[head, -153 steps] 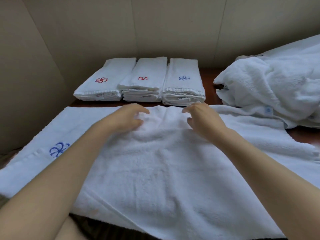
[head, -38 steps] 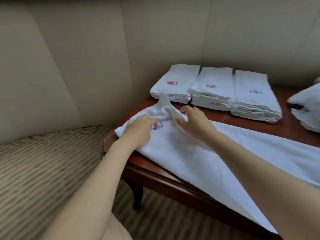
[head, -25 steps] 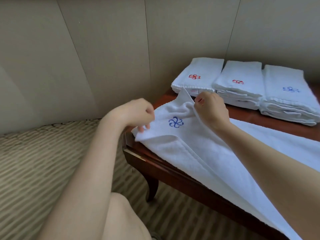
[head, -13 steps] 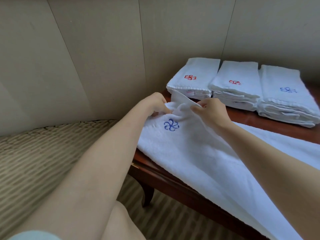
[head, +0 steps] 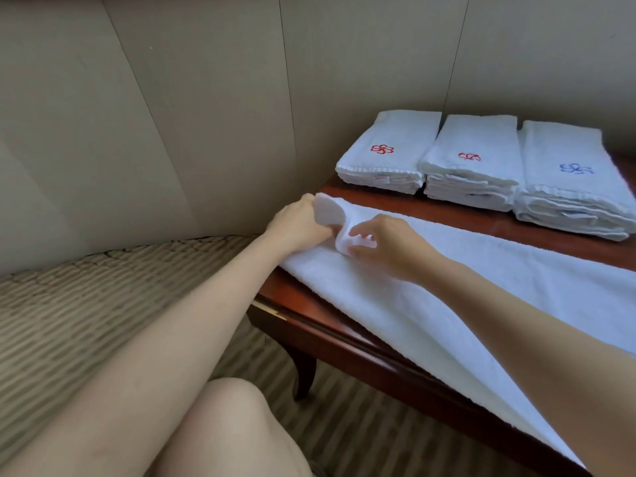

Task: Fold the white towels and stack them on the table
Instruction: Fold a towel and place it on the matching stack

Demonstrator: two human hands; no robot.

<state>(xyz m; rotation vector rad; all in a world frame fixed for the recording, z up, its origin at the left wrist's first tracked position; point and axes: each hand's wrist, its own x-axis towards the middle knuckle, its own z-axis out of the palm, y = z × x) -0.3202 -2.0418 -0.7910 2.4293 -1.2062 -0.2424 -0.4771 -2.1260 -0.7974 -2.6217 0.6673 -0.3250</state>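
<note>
Both hands gripped the end of the towel on the table, the left hand and the right hand pinching its lifted fold.

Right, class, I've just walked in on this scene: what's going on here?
A person is folding a long white towel laid along the near edge of a wooden table. Both hands work at its far left end: the left hand and right hand each pinch the turned-up corner. Three stacks of folded towels already sit side by side at the back of the table.
</note>
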